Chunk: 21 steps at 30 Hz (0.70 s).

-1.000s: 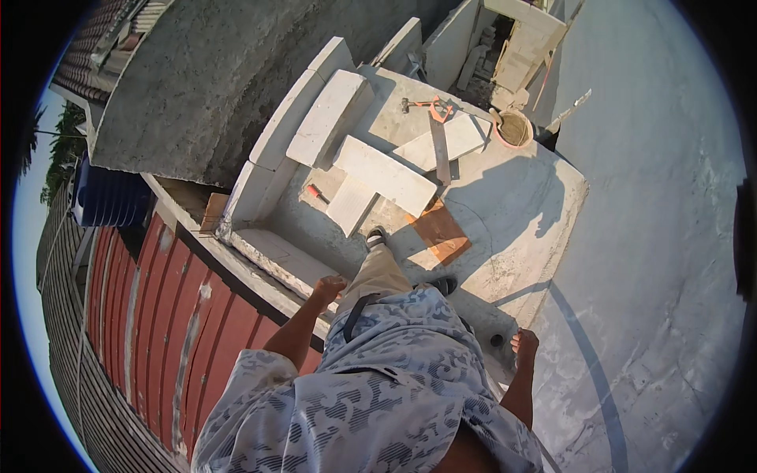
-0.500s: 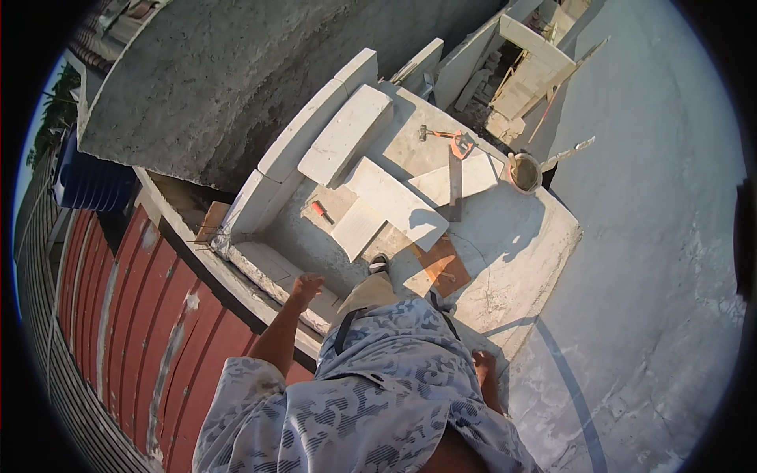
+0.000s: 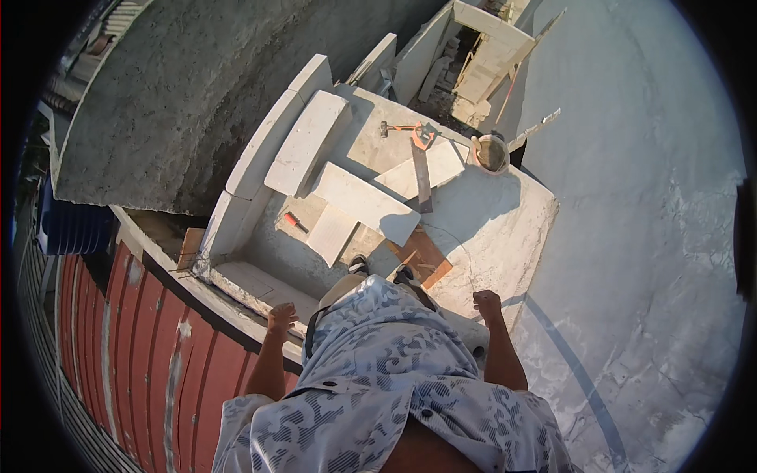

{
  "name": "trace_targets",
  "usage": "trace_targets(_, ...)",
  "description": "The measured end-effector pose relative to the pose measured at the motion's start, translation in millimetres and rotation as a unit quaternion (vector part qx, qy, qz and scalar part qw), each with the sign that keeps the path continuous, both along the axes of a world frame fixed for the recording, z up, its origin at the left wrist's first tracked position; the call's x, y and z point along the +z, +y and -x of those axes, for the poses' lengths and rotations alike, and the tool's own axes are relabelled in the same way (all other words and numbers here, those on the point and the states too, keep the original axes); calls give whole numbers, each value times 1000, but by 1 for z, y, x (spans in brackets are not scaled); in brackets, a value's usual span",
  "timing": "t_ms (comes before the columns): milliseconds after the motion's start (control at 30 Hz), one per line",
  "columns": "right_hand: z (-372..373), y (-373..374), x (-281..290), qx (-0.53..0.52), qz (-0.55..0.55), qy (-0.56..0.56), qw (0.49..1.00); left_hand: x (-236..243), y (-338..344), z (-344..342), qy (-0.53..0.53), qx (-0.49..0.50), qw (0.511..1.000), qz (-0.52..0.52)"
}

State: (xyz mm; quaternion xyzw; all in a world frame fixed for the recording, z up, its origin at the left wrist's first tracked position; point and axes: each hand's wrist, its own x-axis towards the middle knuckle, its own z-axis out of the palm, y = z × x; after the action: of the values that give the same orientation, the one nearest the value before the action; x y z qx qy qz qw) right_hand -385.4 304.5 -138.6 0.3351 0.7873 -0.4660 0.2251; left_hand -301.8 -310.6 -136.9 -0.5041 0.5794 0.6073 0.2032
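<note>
My left hand (image 3: 282, 316) hangs beside the low block wall (image 3: 260, 285), its fingers loosely apart and holding nothing. On the other side my right hand (image 3: 487, 302) is held over the slab's right part, fingers curled, with no object showing in it. A thin line on the slab runs up close to it. Ahead of my feet lie pale blocks (image 3: 367, 203), out of reach of both hands. A handsaw (image 3: 422, 175) with an orange handle rests across a block. Beside it is a hammer (image 3: 386, 129). A small red-handled tool (image 3: 294, 221) lies on the left.
A bucket (image 3: 490, 152) of grey mix stands at the slab's far right edge. Blocks form a low wall on the left, with a large block (image 3: 307, 142) against it. A brown board (image 3: 426, 258) lies by my feet. A red metal roof (image 3: 150, 339) drops away at left.
My right hand has come forward into fuller view. My left hand is lower and nearer my body. A second shoe now shows, and the scene has shifted left in view.
</note>
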Motion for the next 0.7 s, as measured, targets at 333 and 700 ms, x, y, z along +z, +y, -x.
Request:
trace_targets(333,-40,39,-39,21,24,-63,997,19,49,-29,-39,-83,996,15)
trace_targets(700,-1,54,-29,35,-14,-81,996,22,61,-22,-66,-25,997,20)
